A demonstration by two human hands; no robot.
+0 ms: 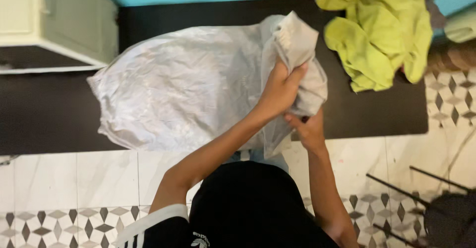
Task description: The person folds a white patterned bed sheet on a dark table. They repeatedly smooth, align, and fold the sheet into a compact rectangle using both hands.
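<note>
Gripping noted: left hand (280,92) closed on bunched grey cloth (297,54); right hand (308,129) pinched on lower edge. Cloth held above white plastic sheet (178,84) on dark surface (49,114). Risk judged: sheet dragged off if snagged by cloth.

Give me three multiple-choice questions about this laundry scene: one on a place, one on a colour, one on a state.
1. Where does the crumpled yellow-green cloth lie?
A. on the dark mat
B. on the tiled floor
C. in the white cabinet

2. What colour is the big thin fabric in the hands?
A. red
B. pale grey-white
C. black

3. How is the left hand?
A. flat and open
B. out of sight
C. gripping cloth

Answers: A, it rests at the mat's far right; B, it looks pale throughout; C, its fingers clutch a bunched fold above the right hand.
</note>
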